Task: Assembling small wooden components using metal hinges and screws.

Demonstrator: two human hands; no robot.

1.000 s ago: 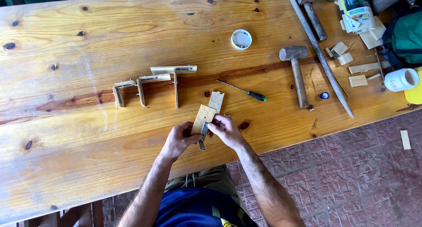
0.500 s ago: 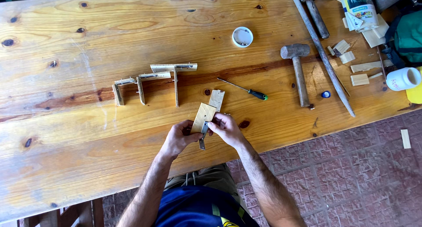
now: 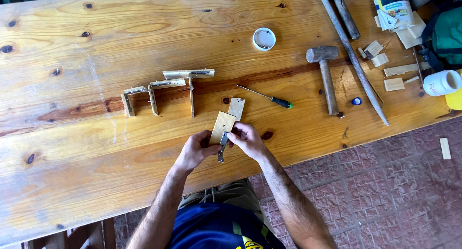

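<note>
Together, both hands point(image 3: 224, 145) pinch metal bracket point(image 3: 222, 148) against wood piece point(image 3: 222, 125).

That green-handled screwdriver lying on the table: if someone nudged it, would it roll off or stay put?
The screwdriver has a thin round shaft and a slim handle, so a sideways nudge would probably roll it a little. It lies well in from the edge of the wooden table, so it likely wouldn't fall. It looks small and stiff, probably light to lift.

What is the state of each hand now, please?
Left hand: closed, fingers holding the small flat pale wooden block and the grey metal bracket.
Right hand: closed, fingers pinching the same bracket and block.
</note>
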